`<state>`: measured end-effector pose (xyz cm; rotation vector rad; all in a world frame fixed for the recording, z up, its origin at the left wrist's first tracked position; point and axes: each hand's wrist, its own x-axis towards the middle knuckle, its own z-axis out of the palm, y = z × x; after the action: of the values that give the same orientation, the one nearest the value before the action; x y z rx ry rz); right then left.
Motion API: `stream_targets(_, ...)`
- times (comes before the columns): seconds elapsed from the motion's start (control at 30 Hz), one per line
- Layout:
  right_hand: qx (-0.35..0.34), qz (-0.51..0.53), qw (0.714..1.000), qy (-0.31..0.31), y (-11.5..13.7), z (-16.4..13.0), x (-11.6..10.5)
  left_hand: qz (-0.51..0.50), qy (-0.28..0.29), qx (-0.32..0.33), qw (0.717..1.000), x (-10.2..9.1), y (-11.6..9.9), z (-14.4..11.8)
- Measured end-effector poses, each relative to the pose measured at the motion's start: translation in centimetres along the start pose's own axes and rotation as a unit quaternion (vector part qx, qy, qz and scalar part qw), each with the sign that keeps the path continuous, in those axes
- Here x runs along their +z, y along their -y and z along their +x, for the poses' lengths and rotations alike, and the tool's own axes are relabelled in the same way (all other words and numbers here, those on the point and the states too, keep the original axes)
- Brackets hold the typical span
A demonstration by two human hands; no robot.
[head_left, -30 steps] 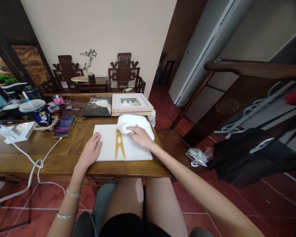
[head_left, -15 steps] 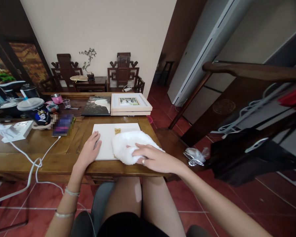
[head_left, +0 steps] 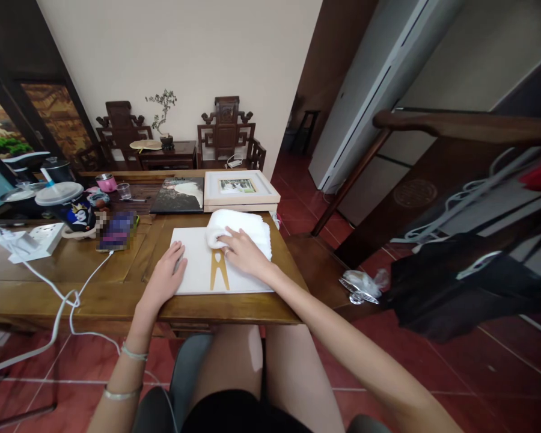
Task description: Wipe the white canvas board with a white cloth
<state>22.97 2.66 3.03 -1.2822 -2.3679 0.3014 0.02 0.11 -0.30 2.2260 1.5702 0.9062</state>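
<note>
A white flat panel with a gold stand shape lies on the wooden table in front of me. My left hand rests flat on the panel's left edge, fingers spread. A fluffy white cloth lies on the panel's far right corner. My right hand presses on the cloth from the near side, fingers gripping its edge.
Behind the panel lie a white framed photo and a dark picture. To the left are a phone on a white cable, a lidded cup and a power strip. A dark coat rack stands at right.
My right hand swept the cloth from the panel's far corner down to its near right edge, then back up to the far corner. The left hand has stayed in place.
</note>
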Motion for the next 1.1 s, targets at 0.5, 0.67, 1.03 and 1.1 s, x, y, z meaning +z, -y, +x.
stream_targets(0.5, -0.136, 0.063, 0.977, 0.150, 5.6, -9.9, -4.7, 0.006, -0.002, 0.005, 1.000, 0.0, -0.1, 0.0)
stream_targets(0.67, -0.120, 0.084, 0.972, 0.181, 5.0, -9.4, -5.3, 0.006, 0.002, 0.005, 1.000, 0.0, -0.1, 0.0)
stream_targets(1.03, -0.094, 0.036, 0.992, 0.074, 1.2, -2.1, -1.5, -0.009, -0.004, -0.002, 1.000, 0.1, -0.1, 0.0)
stream_targets(1.1, -0.080, 0.006, 0.995, 0.055, 1.2, -0.6, -0.9, -0.008, -0.001, -0.001, 1.000, 0.0, -0.1, 0.0)
